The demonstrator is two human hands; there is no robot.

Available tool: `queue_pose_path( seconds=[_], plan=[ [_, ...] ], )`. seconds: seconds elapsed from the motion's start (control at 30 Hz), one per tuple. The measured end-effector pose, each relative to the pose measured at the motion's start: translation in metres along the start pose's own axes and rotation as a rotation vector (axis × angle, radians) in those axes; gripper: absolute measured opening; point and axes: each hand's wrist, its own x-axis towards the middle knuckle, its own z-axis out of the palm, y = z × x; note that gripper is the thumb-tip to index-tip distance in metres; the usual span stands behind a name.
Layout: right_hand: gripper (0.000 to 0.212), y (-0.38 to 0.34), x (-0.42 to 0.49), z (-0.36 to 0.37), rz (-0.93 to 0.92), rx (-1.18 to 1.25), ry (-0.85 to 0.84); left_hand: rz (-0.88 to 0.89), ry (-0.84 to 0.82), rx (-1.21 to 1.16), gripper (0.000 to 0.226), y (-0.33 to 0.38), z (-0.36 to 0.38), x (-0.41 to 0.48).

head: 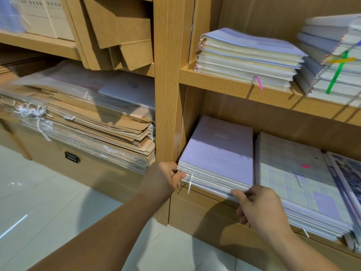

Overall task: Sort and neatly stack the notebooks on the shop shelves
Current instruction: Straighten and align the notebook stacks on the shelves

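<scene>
Notebooks, lilac, matte covers, one stack (218, 153): we log them lying flat in the lower compartment (273, 118), at its left end against the wood-grain upright. Our left hand (164, 178) grips the near left corner and our right hand (259, 206) pinches the near right corner. A white ribbon (189, 182) hangs from the front edge. The cover print is too faint to read.

Just beside, to the right, is a grid-patterned stack (293, 173).

The upper shelf (224, 83) holds a cream-paged stack (246, 57) and a green-strapped bundle (336, 61), blurred and cut off.

The left bay holds kraft paper bags (88, 118) under clear film.
</scene>
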Motion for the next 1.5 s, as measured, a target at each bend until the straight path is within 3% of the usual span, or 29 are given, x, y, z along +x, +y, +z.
queue_pose_path(
  seconds=[0.23, 0.47, 0.6, 0.73, 0.77, 0.87, 0.93, 1.03, 1.23, 1.5],
  plan=[
    [0.033, 0.005, 0.002, 0.002, -0.042, -0.056, 0.029, 0.038, 0.036, 0.054, 0.022, -0.003, 0.001, 0.006],
    [0.032, 0.004, -0.002, -0.001, -0.032, 0.046, -0.004, 0.017, 0.04, 0.038, 0.029, -0.004, 0.002, 0.005],
    [0.032, 0.001, -0.002, -0.004, -0.016, 0.003, -0.029, -0.052, 0.023, -0.074, 0.014, -0.01, 0.01, 0.004],
    [0.026, -0.007, -0.003, 0.0, 0.01, 0.028, -0.052, -0.193, -0.07, -0.357, 0.052, -0.016, 0.016, 0.001],
    [0.026, -0.009, -0.004, 0.0, 0.017, 0.023, -0.06, -0.199, -0.089, -0.378, 0.052, -0.015, 0.015, 0.001],
    [0.032, -0.01, -0.007, 0.0, 0.023, -0.083, -0.048, -0.122, -0.088, -0.22, 0.027, -0.013, 0.012, 0.002],
    [0.034, -0.012, -0.008, -0.001, 0.006, -0.184, -0.022, -0.095, -0.088, 0.011, 0.024, -0.008, 0.009, 0.004],
    [0.032, -0.011, -0.007, 0.001, 0.035, -0.105, -0.073, -0.095, -0.083, 0.188, 0.025, -0.003, 0.008, 0.009],
    [0.03, -0.012, -0.008, -0.002, 0.025, -0.088, -0.059, -0.11, -0.08, 0.155, 0.031, -0.001, 0.006, 0.007],
    [0.04, -0.003, -0.004, 0.003, 0.042, -0.336, -0.059, -0.202, -0.079, 0.083, 0.023, -0.021, 0.001, -0.004]
  ],
)
